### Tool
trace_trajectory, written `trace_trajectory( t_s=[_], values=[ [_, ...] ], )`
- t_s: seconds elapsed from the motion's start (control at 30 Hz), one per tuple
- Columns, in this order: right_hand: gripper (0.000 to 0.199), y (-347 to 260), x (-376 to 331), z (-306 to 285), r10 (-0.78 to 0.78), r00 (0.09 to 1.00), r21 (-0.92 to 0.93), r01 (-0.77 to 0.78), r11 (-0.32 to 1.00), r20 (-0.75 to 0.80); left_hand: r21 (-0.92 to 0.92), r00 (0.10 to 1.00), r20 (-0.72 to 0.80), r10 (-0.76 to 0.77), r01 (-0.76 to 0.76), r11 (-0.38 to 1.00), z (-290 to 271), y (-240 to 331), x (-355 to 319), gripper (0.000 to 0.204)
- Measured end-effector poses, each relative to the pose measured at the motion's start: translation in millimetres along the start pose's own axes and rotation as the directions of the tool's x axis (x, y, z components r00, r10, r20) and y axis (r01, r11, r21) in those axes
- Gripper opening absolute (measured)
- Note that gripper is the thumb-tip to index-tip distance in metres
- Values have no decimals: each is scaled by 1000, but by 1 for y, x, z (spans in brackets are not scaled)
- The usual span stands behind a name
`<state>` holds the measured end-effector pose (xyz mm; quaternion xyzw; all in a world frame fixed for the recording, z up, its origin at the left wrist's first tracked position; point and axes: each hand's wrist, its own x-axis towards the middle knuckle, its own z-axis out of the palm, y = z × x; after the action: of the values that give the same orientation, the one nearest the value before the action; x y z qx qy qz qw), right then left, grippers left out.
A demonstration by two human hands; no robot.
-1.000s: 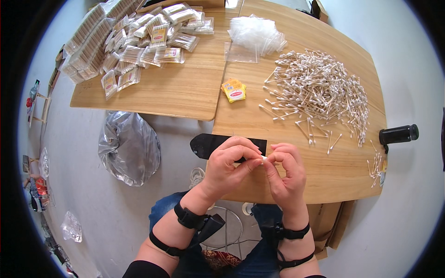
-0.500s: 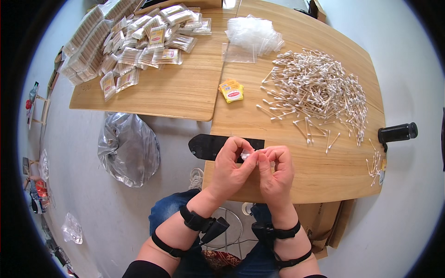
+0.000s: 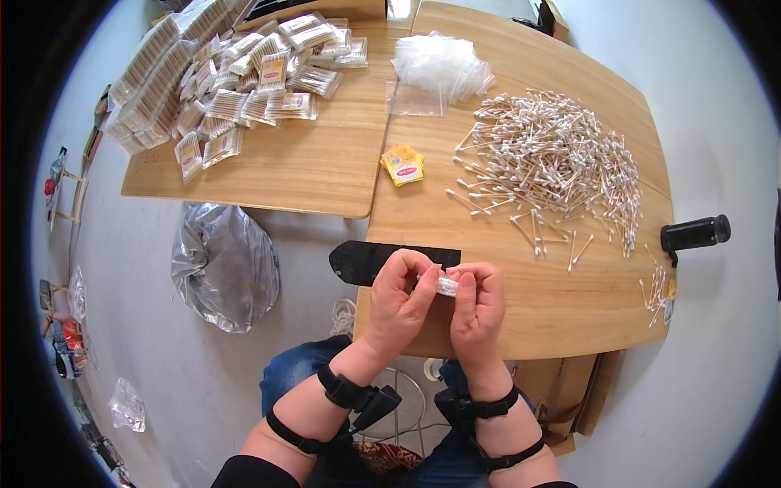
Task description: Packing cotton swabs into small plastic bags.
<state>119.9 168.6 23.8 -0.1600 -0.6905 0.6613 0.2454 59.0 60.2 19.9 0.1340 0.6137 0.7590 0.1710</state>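
Observation:
Between my two hands, over the near edge of the table, is a small bag of cotton swabs [image 3: 447,285], with the white swab tips showing in a row toward me. My left hand [image 3: 399,301] pinches its left end between thumb and fingers. The right end is gripped by my right hand [image 3: 478,307], thumb in front and fingers curled behind. Most of the bag is hidden by my fingers. Just beyond my hands lies a flat black strip [image 3: 370,259], its rounded end jutting past the table's left edge.
A large heap of loose cotton swabs [image 3: 561,154] spreads at the right. Empty clear bags [image 3: 439,65] and yellow cards [image 3: 403,165] lie farther in. Filled swab packs [image 3: 268,73] pile up at far left. A grey plastic sack [image 3: 224,268] stands on the floor; a black cylinder [image 3: 695,234] sits at the right edge.
The bag has turned between my hands, so a row of white swab tips now shows where crumpled clear plastic was before. My right hand has shifted slightly left and down.

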Motion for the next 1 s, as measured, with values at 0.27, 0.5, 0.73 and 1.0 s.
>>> trace_trajectory(
  t_s=[0.27,0.5,0.73,1.0],
  values=[
    [11,-22,11,-16,-172,976,-127,188,974,132,184,970,121,209,-229,956,-7,12,5,10],
    [11,-29,13,-29,-187,969,-165,213,963,161,290,917,223,332,-387,875,-8,16,5,11],
    [17,-26,17,-40,-145,980,-119,161,980,135,321,942,178,285,-330,888,-12,19,6,17],
    [19,-22,14,-38,-87,988,-22,90,996,127,194,918,252,305,-357,914,-4,20,11,20]
  ],
)
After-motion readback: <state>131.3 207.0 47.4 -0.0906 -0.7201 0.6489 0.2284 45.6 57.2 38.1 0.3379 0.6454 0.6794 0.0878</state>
